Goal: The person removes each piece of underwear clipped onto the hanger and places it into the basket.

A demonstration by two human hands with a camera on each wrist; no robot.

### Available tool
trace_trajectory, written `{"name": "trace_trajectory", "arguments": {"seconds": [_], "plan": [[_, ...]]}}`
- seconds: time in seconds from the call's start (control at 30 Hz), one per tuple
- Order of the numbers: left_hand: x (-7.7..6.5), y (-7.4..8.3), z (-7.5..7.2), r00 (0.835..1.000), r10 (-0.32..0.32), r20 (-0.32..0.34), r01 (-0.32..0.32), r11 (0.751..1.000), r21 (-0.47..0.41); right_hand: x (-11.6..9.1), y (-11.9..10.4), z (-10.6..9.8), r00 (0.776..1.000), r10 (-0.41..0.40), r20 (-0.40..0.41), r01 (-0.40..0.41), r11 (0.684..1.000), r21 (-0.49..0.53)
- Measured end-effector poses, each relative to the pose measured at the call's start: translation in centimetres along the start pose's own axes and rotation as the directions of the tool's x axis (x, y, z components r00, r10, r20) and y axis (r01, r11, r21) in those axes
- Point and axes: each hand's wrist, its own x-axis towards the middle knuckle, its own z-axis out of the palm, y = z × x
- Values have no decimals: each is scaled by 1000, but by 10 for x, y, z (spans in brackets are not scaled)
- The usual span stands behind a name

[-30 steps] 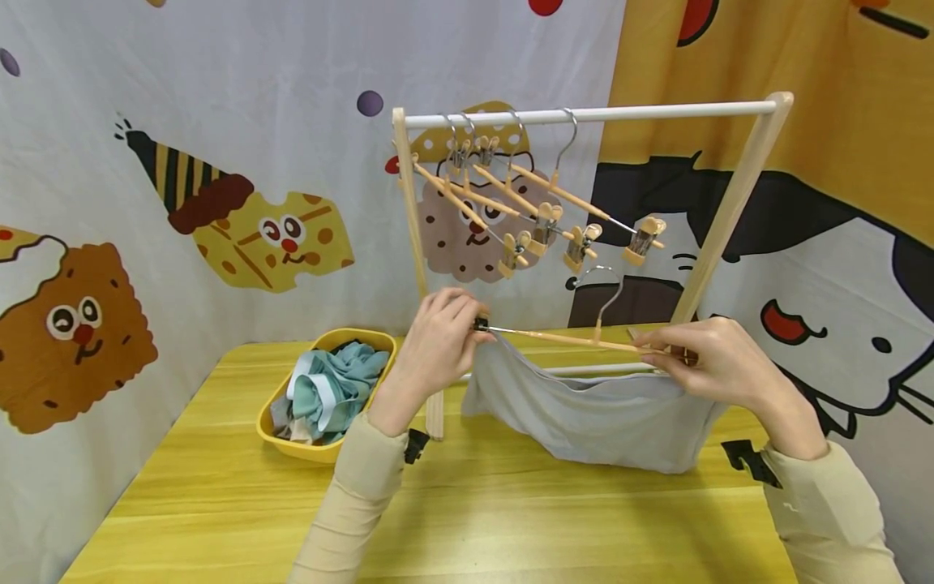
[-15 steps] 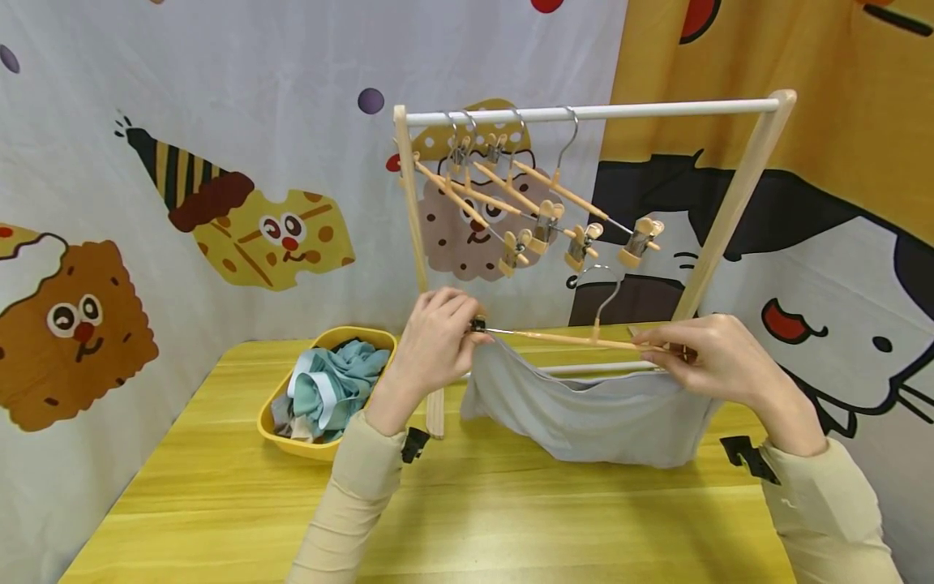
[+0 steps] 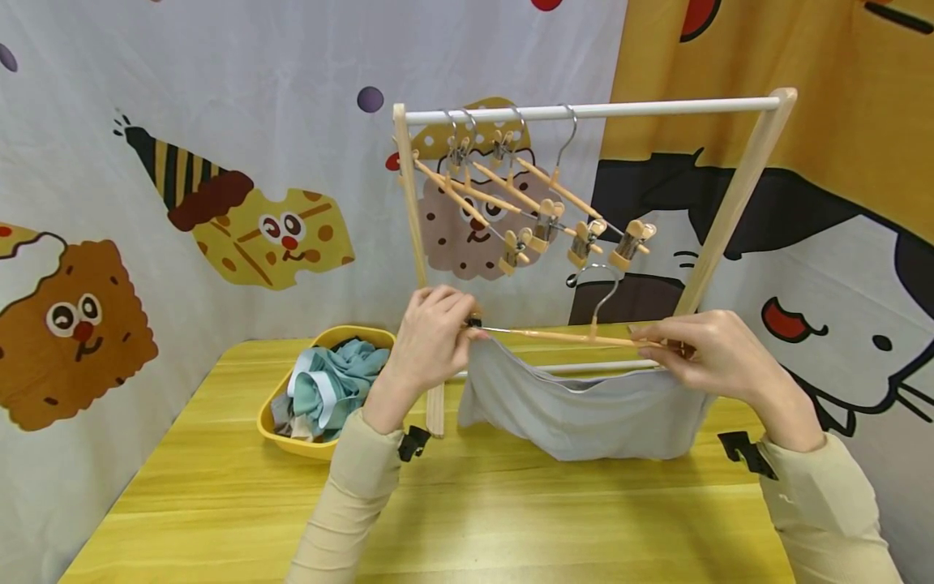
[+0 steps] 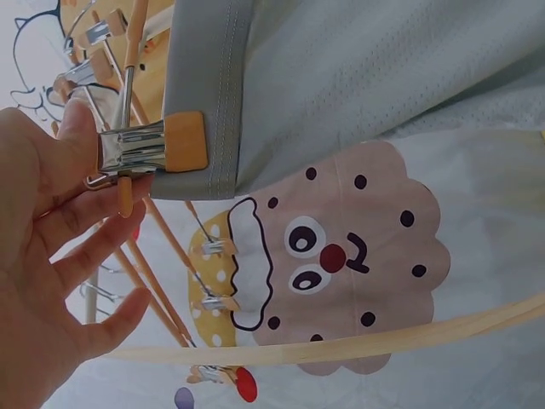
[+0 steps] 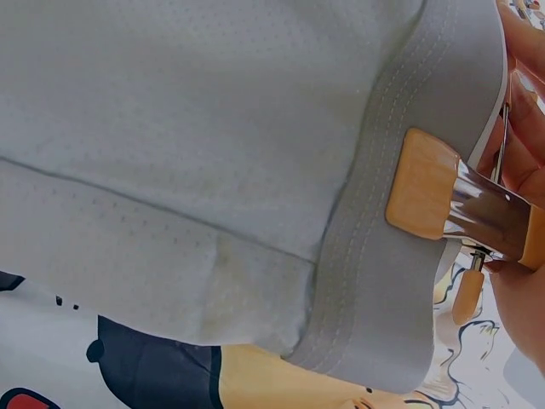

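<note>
Both hands hold up a clip hanger [image 3: 554, 335] with a metal hook, and a light grey garment [image 3: 591, 414] hangs from it. My left hand [image 3: 430, 337] pinches the hanger's left clip [image 4: 149, 149], whose wooden-coloured pads bite the garment's stitched band [image 4: 204, 85]. At the other end my right hand [image 3: 715, 357] grips the hanger by its right clip [image 5: 426, 183]. That clip is closed over the band in the right wrist view. The garment's lower edge hangs over the table, in front of the rack's lower rail.
A wooden rack [image 3: 737, 203] with a white top bar [image 3: 679, 107] stands behind the hands. Several clip hangers [image 3: 576, 199] hang toward its left side. A yellow basket [image 3: 288, 446] with crumpled teal clothes [image 3: 343, 381] sits on the wooden table [image 3: 452, 519], left of the rack.
Both hands, with the hanger and garment, have shifted slightly left and up. On the rack, the rightmost hanger has swung, its front clip moving left.
</note>
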Motion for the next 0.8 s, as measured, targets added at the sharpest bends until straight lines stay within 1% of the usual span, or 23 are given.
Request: {"name": "trace_trajectory", "arguments": {"seconds": [0.3,0.53,0.67,0.8], "plan": [[0,0,-1,1000,-7,-17,7,1000,-7,3,-2,1,1000,6,22,-6,1000,-26],[-1,0,-3,1000,-12,-22,12,1000,6,4,-1,1,1000,-6,17,6,1000,-21],[-2,0,-3,1000,-29,1,29,999,16,4,-2,2,1000,4,15,-3,1000,-15],[-4,3,-4,996,-66,57,63,997,45,4,-3,2,1000,14,18,-13,1000,-23]]}}
